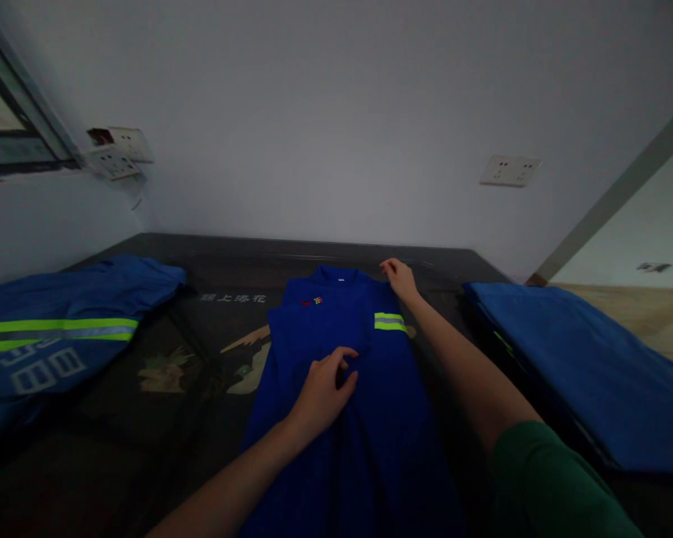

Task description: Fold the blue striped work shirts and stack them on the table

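Note:
A bright blue work garment lies on the dark table, its collar toward the wall and a yellow-and-silver reflective band on its right part. A small logo shows on its chest. Over the middle of the garment is my left hand, its fingers curved and thumb apart, with nothing held. My right hand is at the garment's upper right shoulder, fingers bent together; whether cloth is between the fingertips is too small to tell.
At the left lies another blue garment with reflective stripes. Folded blue clothes are stacked at the right. Behind the table stands a pale wall with a socket plate; more sockets are near the left corner.

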Available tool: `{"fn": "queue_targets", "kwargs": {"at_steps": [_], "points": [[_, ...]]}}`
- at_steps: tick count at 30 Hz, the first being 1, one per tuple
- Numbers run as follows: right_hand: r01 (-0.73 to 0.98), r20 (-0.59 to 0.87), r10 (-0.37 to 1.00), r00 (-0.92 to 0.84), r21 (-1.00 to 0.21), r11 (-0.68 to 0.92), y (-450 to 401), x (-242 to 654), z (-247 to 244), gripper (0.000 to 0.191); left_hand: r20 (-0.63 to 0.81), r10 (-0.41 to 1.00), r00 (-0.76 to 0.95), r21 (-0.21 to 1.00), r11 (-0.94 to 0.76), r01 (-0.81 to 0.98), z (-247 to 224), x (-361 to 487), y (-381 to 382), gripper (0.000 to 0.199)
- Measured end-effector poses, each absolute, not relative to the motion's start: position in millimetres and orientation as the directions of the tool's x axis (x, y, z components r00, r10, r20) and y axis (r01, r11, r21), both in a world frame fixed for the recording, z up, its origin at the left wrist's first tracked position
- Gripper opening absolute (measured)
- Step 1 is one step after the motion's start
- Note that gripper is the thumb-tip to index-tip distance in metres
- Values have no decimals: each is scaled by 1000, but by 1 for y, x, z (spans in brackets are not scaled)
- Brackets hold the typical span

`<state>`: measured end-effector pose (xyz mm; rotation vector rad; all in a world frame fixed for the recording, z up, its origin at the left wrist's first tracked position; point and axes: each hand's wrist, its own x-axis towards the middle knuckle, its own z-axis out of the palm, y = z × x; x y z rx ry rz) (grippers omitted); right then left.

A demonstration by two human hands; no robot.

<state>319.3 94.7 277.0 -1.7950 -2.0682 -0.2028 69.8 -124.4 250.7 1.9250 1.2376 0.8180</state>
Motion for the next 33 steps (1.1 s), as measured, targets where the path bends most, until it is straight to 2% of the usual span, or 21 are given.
{"fn": "queue_targets", "kwargs": {"at_steps": [4,7,11,14,17,19,21,25,27,30,33], "points": [[969,338,919,-204,-66,240,82,297,264,24,137,927,349,856,-288,429,249,69,-121,27],[973,332,919,-211,-16,230,75,286,260,23,136,920,369,874,-286,392,251,68,-120,27],[968,363,902,-236,1,253,60,275,278,26,134,914,384,887,-283,365,253,67,-120,28],[874,367,849,-380,-156,460,28,264,297,25,147,909,389,876,-302,376,252,66,-118,29],[621,248,715,-654,-363,694,-20,258,306,23,182,899,399,849,-348,397,255,65,-115,26],[520,149,609,-779,-388,761,-51,258,304,23,209,882,423,793,-406,454,260,60,-113,21],[503,92,564,-821,-351,790,-74,259,298,22,228,856,463,684,-480,550,264,51,-113,22],[531,104,591,-800,-337,778,-92,259,286,16,242,821,517,349,-571,743,259,26,-122,34],[537,111,605,-788,-356,765,-93,255,284,12,215,835,507,242,-549,800,251,16,-128,44],[566,79,623,-778,-342,751,-94,248,285,10,136,864,485,207,-504,839,242,8,-132,52],[623,43,656,-753,-274,733,-97,240,286,8,70,866,495,235,-497,836,242,6,-123,56]]}}
